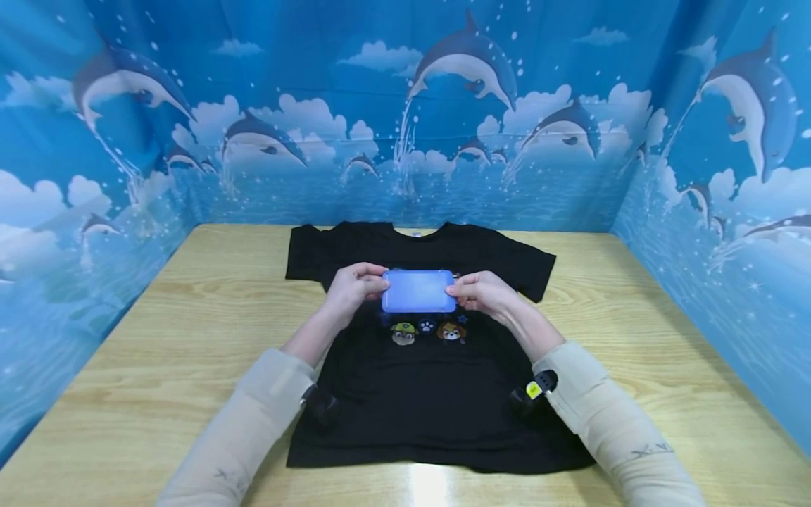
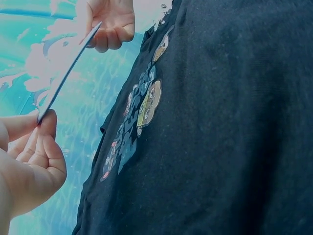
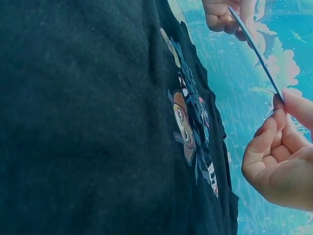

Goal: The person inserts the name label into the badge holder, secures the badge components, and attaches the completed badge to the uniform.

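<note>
A thin, flat blue rectangular sheet (image 1: 419,291) with rounded corners is held level above a black T-shirt (image 1: 437,401). My left hand (image 1: 352,291) pinches its left edge between thumb and fingers. At the opposite edge my right hand (image 1: 486,294) pinches it the same way. Seen edge-on in the left wrist view, the sheet (image 2: 68,73) looks very thin and stands apart from the cloth. What kind of sheet it is I cannot tell. The shirt lies spread flat, neck away from me, and its cartoon print (image 1: 426,332) is partly hidden behind the sheet.
The shirt lies on a light wood-grain table (image 1: 190,338). A blue curtain (image 1: 355,176) with dolphins and clouds encloses the back and both sides. A dark device with a yellow mark (image 1: 534,389) is strapped at my right wrist.
</note>
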A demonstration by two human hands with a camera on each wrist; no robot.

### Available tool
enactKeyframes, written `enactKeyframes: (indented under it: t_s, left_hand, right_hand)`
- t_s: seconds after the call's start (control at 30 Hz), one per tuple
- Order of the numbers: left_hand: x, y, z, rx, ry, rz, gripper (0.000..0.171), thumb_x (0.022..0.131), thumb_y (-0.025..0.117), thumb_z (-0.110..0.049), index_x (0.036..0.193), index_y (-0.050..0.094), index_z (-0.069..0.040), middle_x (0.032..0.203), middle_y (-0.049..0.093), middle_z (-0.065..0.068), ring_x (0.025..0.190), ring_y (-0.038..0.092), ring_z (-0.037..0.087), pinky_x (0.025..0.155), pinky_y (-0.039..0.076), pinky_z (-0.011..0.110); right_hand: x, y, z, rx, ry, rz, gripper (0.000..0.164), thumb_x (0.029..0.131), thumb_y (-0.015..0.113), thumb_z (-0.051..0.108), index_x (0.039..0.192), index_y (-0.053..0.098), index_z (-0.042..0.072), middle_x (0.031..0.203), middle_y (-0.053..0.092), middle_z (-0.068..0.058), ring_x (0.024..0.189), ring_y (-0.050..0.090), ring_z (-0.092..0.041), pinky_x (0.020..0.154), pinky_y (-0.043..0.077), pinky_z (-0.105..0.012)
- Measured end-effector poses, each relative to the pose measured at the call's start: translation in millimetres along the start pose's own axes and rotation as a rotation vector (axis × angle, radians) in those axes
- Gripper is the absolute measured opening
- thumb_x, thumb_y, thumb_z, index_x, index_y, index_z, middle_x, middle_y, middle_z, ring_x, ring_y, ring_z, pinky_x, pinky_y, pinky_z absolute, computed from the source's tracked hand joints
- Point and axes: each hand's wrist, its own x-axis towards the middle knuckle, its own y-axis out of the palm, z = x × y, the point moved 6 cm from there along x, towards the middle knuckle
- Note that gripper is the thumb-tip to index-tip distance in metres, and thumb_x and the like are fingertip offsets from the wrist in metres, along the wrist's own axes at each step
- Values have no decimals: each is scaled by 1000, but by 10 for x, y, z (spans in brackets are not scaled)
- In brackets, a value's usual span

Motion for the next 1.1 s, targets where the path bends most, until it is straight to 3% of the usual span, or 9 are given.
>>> enactKeyframes:
  t_s: [0.43, 0.8, 1.1]
  left_hand:
    - [-13, -23, -31, 11, -3, -42, 26, 80, 64, 0, 106, 62, 6, 85, 65, 9, 67, 58, 13, 67, 49, 27]
    - [19, -44, -59, 39, -21, -27, 28, 84, 63, -5, 110, 61, 1, 95, 66, 13, 75, 59, 16, 77, 49, 36]
    - [-10, -20, -59, 23, -19, -16, 29, 85, 62, -6, 113, 59, 1, 94, 66, 12, 72, 59, 14, 78, 49, 39]
  right_hand:
    - [10, 30, 21, -8, 26, -52, 18, 86, 63, 4, 68, 64, 9, 59, 50, -1, 54, 45, -10, 54, 40, -22]
    - [5, 33, 28, -67, 38, -22, 11, 86, 65, 14, 76, 66, 11, 66, 57, 0, 63, 53, -13, 61, 44, -26]
    - [-31, 23, 16, -14, 40, -24, 13, 87, 63, 10, 75, 67, 13, 67, 59, 0, 63, 55, -13, 60, 44, -25]
